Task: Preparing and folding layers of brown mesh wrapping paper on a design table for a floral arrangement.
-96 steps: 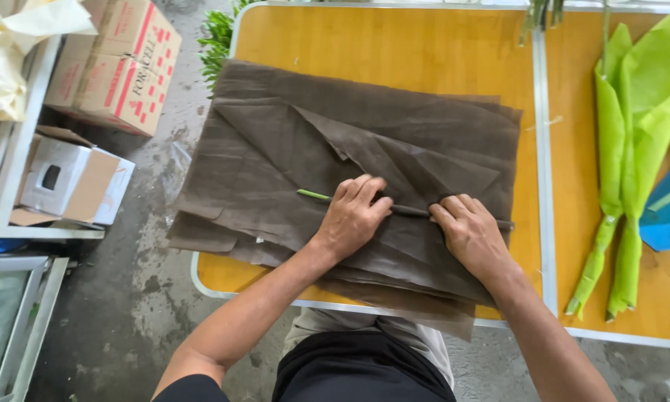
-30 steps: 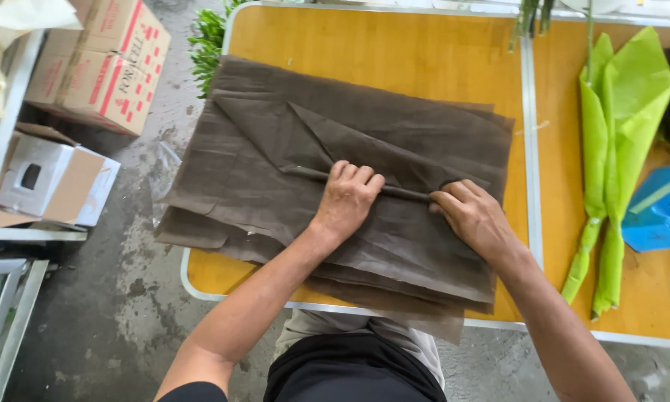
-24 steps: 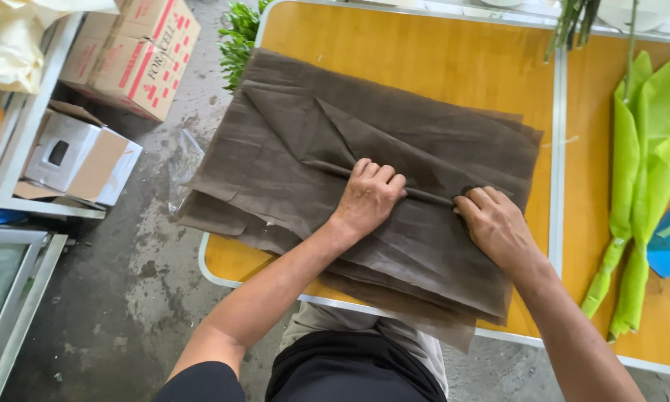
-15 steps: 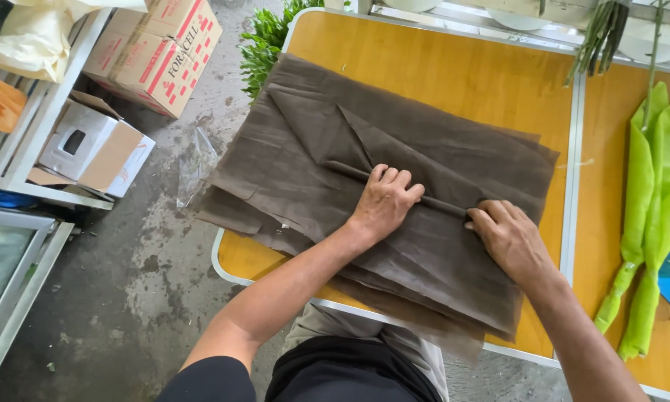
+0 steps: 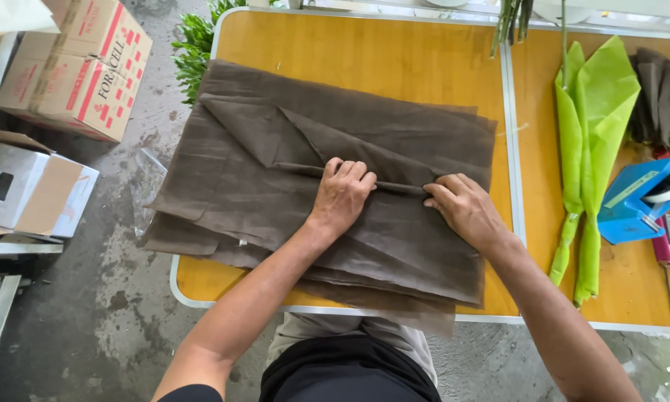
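Orange worktop (image 5: 394, 89) with pale metal rim, bare along far side and near left corner. Stack of brown wrapping sheets (image 5: 260, 186) laid across worktop, overhanging left and near edges above grey concrete floor (image 5: 89, 313). Top sheet folded over into a narrow ridge (image 5: 402, 187) at centre. Cardboard boxes (image 5: 74, 67) stacked left, well apart from worktop; green foliage (image 5: 193, 52) beside far left corner. Green wrapping sheets (image 5: 591, 149) on adjoining worktop to the right, blue tape dispenser (image 5: 636, 197) just beyond. Left hand (image 5: 342, 197) grip curled narrow, fingers pressed on ridge. Right hand (image 5: 465, 210) grip pinched on ridge, close beside.
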